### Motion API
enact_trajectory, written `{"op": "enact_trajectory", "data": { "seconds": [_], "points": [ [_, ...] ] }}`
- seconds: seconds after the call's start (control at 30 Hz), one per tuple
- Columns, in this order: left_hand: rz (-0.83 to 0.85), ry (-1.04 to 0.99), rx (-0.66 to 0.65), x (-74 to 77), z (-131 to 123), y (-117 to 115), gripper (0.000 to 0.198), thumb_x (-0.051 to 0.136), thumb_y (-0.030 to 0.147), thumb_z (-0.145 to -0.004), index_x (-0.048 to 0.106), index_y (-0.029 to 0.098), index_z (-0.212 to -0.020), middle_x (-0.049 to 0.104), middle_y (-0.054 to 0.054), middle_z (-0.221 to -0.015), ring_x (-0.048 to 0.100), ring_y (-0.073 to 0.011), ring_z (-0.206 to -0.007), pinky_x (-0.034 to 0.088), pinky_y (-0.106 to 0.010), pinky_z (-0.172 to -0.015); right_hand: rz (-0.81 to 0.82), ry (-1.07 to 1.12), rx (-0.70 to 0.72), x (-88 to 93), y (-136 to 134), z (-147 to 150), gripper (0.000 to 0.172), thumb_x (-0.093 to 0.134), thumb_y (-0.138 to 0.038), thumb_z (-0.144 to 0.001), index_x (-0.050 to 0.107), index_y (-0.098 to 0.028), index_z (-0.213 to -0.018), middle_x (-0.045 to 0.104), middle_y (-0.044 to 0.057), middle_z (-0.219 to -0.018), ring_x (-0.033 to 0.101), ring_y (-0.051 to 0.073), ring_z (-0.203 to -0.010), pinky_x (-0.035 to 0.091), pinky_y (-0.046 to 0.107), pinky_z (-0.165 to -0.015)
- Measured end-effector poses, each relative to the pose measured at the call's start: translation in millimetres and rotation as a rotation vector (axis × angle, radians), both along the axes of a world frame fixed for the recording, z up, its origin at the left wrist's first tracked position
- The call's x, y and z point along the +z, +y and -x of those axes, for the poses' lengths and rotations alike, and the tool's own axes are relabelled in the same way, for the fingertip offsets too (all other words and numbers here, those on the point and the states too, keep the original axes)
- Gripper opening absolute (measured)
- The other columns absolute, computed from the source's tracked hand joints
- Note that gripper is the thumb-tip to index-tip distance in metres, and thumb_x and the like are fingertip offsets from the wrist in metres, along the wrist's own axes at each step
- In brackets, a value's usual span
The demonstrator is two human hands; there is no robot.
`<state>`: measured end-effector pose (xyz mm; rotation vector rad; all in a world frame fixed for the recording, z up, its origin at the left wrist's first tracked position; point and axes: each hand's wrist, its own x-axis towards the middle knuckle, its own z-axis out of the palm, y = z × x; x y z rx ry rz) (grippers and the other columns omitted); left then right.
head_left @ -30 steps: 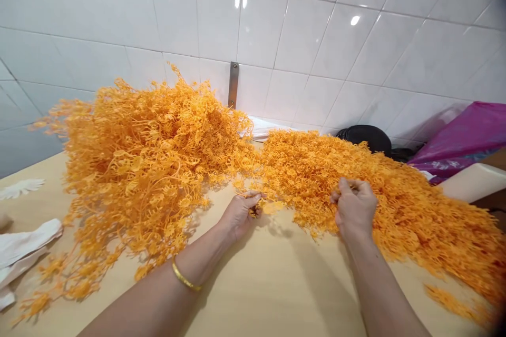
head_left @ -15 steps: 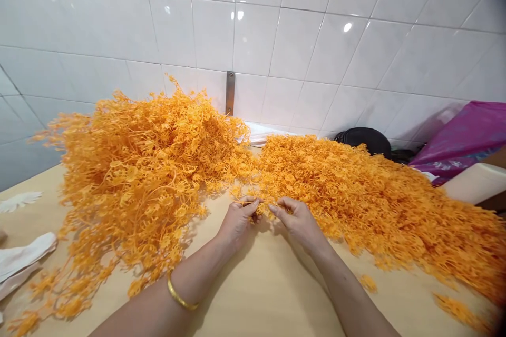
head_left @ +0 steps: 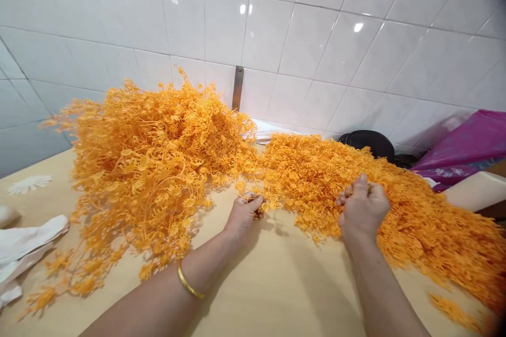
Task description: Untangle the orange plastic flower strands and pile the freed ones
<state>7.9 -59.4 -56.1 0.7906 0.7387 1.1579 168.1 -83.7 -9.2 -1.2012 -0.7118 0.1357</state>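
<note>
The right hand (head_left: 362,208), half a second ago reaching in beside the left hand (head_left: 244,217), is moving off toward 3 o'clock, curling into a fist above the orange artificial sprigs (head_left: 419,226) and opening a wide gap between the two hands.

Left hand (head_left: 243,216) pinches orange sprigs (head_left: 158,168) (tangled).

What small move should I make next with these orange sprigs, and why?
Probably ease your right hand toward your left hand, since the right is closed over the orange sprigs while the left pinches strands at the pile's edge, a gap apart.
</note>
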Motion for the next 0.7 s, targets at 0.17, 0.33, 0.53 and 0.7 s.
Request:
{"op": "enact_trajectory", "data": {
  "seconds": [0.17,0.33,0.53,0.7],
  "points": [
    [-0.027,-0.009,0.071,-4.8,0,3,0.019,0.062,0.028,-0.061,0.05,0.013,-0.063,0.046,0.004,-0.054,0.041,-0.0043,-0.045,0.031,-0.018,-0.047,0.282,-0.019,0.447,-9.9,0,11,0.024,0.05,-0.043,-0.071,0.048,-0.019,-0.076,0.039,-0.007,-0.051,0.034,0.006,-0.038,0.027,0.02,-0.035],
    [-0.047,-0.027,0.057,-6.2,-2,3,0.019,0.061,0.028,-0.063,0.049,0.014,-0.062,0.044,0.004,-0.05,0.039,-0.0046,-0.044,0.031,-0.019,-0.047,0.519,-0.255,0.727,-17.4,-5,38,0.028,0.054,-0.043,-0.068,0.054,-0.016,-0.074,0.04,-0.005,-0.05,0.034,0.006,-0.042,0.028,0.019,-0.04],
    [-0.073,0.024,0.003,-4.0,-2,2,0.019,0.06,0.027,-0.063,0.048,0.013,-0.057,0.043,0.004,-0.047,0.039,-0.0046,-0.042,0.03,-0.019,-0.045,0.53,-0.221,0.832,-17.4,-5,43,0.031,0.057,-0.04,-0.066,0.045,-0.015,-0.053,0.035,-0.006,-0.048,0.031,0.004,-0.043,0.024,0.018,-0.039],
    [-0.039,0.04,0.04,-2.4,-1,3,0.02,0.061,0.028,-0.062,0.047,0.014,-0.057,0.042,0.004,-0.046,0.039,-0.005,-0.04,0.029,-0.019,-0.044,0.177,0.167,0.373,0.9,-5,3,0.03,0.058,-0.04,-0.065,0.04,-0.017,-0.055,0.034,-0.007,-0.05,0.027,0.003,-0.038,0.02,0.017,-0.034]
  ]
}}
